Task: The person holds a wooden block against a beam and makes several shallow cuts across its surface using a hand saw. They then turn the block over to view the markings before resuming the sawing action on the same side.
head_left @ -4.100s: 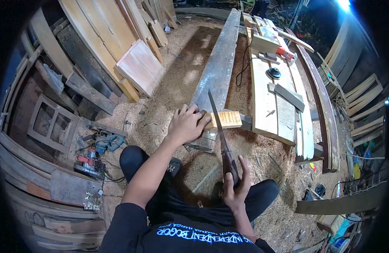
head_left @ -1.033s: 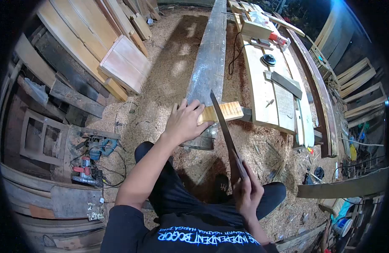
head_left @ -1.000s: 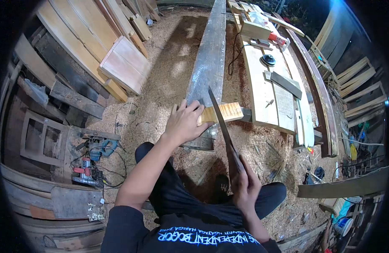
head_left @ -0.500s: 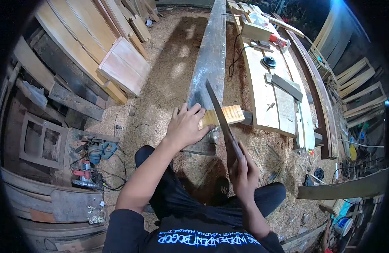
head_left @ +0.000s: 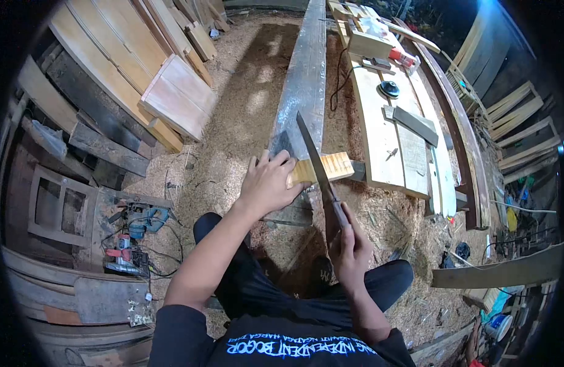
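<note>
Saw (head_left: 313,151) lying close to the bracing left grip (head_left: 268,182)

The left grip is clasping one end of a wooden block (head_left: 340,165), fingers bending over its top and thumb showing along its near side. The block is resting on the narrow table (head_left: 303,85), just right of that grip, with its other end jutting past the table's edge. The right grip (head_left: 352,249) is holding the handle (head_left: 332,221) with fingers wrapped closed, one finger lying along it; from there the saw is pointing forward and crossing the block just right of the left thumb. Whether its teeth are biting into the wood, this angle is not showing.

That closeness is looking like the chief hazard: a blade skipping sideways could be catching the thumb, with a twisting right wrist or too shallow a groove being the likely cause. The block is also seeming prone to rocking or swivelling, since only the left grip is visibly pinning it and the end farther right is apparently hanging unsupported. Any slackening there could be letting it tip. Should the right grip be leaning the saw over, it could be jamming, or scoring the table's edge.
</note>
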The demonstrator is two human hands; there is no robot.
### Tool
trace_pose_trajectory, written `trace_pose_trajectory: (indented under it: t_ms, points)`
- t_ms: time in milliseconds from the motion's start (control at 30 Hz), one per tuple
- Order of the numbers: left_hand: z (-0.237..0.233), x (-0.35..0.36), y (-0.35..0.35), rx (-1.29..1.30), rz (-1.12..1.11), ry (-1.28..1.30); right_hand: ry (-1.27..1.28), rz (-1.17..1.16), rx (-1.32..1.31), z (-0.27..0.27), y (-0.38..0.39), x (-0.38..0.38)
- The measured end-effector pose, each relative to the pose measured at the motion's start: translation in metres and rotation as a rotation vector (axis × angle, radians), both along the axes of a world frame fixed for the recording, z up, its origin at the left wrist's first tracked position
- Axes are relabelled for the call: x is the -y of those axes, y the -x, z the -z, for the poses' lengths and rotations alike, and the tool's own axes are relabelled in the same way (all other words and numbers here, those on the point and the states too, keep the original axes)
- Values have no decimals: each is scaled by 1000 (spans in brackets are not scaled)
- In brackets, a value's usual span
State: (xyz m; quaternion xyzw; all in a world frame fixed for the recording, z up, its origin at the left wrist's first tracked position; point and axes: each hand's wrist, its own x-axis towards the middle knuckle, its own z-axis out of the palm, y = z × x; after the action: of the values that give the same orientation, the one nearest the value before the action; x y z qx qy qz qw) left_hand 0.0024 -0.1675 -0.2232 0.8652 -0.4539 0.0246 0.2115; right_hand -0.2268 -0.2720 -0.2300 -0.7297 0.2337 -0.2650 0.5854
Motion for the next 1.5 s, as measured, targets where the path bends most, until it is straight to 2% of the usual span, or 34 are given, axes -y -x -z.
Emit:
trace_pose_trajectory:
  t_ms: [100,133,200,333,400,433,533,567,600,667,700,767,867,900,1067,1133,1200,1233,1300,1333,1400,1433,1467,1500]
  points:
    - [1,1,4,-50,-25,-69,18,-31,-1,-5,37,-15]
    - [8,1,3,24,-27,-18,206,7,23,8,57,-15]
    - [10,3,-3,100,-39,41,-73,27,23,-6,87,-30]
    - [5,-2,-2,86,14,-7,120,1,-12,-9,47,-17]
    - [0,1,1,65,4,-20,-110,1,-46,7,11,-1]
    - [-4,2,3,20,-12,-50,97,19,-1,14,7,-1]
    - [2,0,2,13,-27,-54,81,16,-13,1,38,-19]
    - [5,1,0,65,-18,-20,-80,4,-55,2,64,-25]
    - [4,1,-2,67,-16,-18,175,47,50,26,84,-24]
    - [1,0,-1,3,1,-17,-199,63,-36,2,102,-37]
    - [3,-2,0,-1,13,-35,-217,74,-39,-2,93,-37]
    - [6,-1,-5,72,32,-10,42,-18,-82,-8,55,-16]
    - [0,2,-2,-23,-9,-70,-12,18,-55,11,9,-1]
    - [-3,2,-3,-17,-17,-68,123,-10,-30,5,12,-9]
    - [3,2,0,10,-20,-27,-101,40,22,-4,96,-28]
    - [-1,2,-2,9,-13,-44,-148,84,19,-8,89,-33]
    - [0,1,-2,10,12,-68,96,-11,-13,-17,55,-22]
    - [3,0,-2,21,18,-36,96,-4,-16,-13,38,-16]
    - [3,1,-2,21,-4,2,-232,15,46,5,8,-5]
    - [2,1,-2,26,-8,3,-231,10,51,2,12,-7]
    - [4,1,-1,53,-13,-2,70,-7,-35,-2,42,-18]
    - [5,1,0,46,-9,-6,-80,14,18,2,64,-25]
    - [6,0,-1,60,6,14,16,45,29,-2,82,-29]
    - [6,1,-2,75,11,41,-45,58,11,-6,92,-32]
